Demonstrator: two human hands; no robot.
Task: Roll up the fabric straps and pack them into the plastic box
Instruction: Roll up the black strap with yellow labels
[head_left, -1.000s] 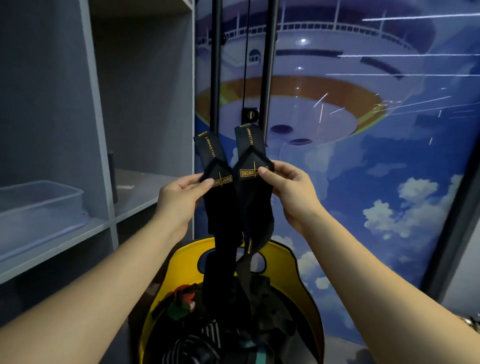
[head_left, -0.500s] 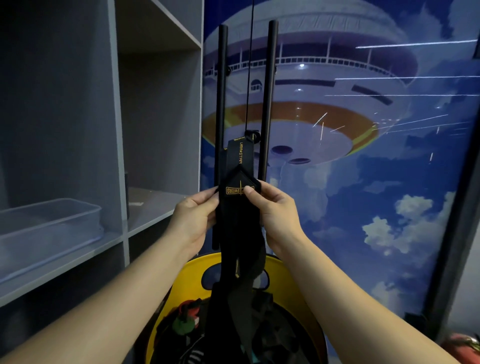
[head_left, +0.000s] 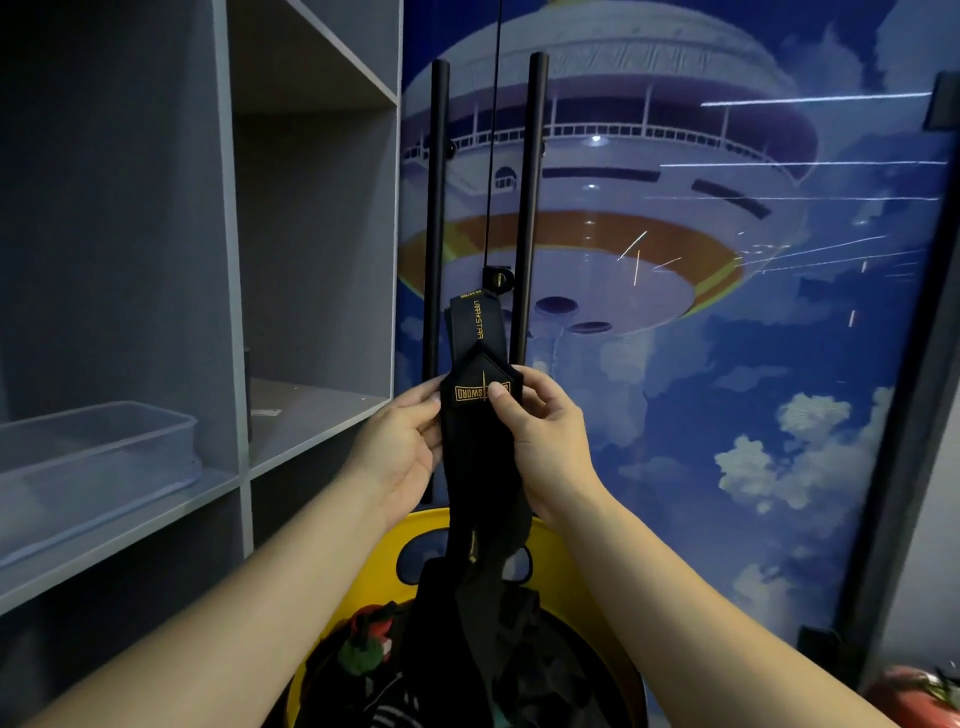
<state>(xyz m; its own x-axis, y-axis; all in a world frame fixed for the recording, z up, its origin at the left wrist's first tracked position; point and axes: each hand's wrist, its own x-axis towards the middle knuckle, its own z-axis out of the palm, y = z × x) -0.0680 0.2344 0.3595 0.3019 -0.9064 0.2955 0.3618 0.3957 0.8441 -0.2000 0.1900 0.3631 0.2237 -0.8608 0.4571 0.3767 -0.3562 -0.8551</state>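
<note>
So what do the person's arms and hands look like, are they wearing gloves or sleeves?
No gloves and no sleeves in view. The left hand and right hand are bare, and both forearms are bare right down to the bottom edge of the picture. No watch, ring or wristband shows. The fingernails look short and unpainted.

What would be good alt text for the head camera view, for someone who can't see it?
Two hands, left and right, pinch black fabric straps held upright at chest height, their tails hanging into a yellow basket below. An open clear plastic box sits on a grey shelf to the left, and a blue airship mural fills the wall behind.
</note>
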